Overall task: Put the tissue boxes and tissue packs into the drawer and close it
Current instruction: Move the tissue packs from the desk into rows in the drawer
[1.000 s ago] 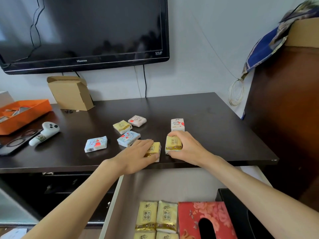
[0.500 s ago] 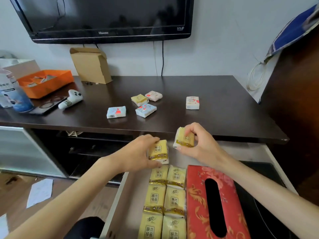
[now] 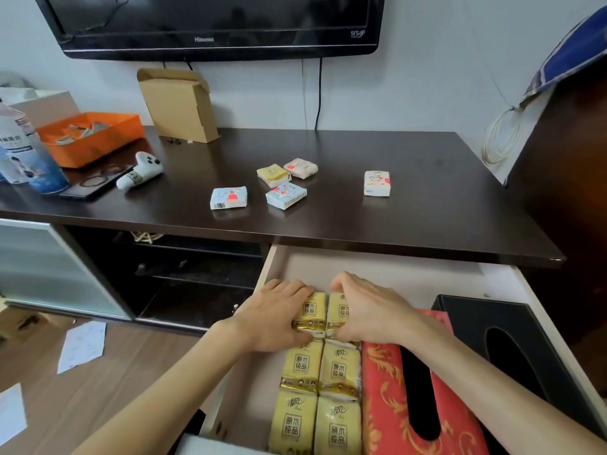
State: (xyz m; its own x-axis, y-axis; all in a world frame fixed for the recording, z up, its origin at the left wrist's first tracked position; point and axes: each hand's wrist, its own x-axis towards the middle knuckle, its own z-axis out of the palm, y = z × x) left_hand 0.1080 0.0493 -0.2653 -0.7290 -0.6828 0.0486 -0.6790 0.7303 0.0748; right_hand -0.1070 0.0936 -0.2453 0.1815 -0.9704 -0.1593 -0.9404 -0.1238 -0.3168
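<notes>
Both bare forearms are extended forward from the lower edge of the view, converging toward the middle. The left hand (image 3: 274,318) is held palm down, fingers curled and closed in a grip. The right hand (image 3: 369,310) is set just beside it, likewise closed, thumb underneath.

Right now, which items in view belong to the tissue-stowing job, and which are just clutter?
Job: five tissue packs on the cabinet top, yellow packs in the drawer, red tissue box, black tissue box, drawer.

Clutter: orange tray, cardboard box, game controller, bottle.
</notes>
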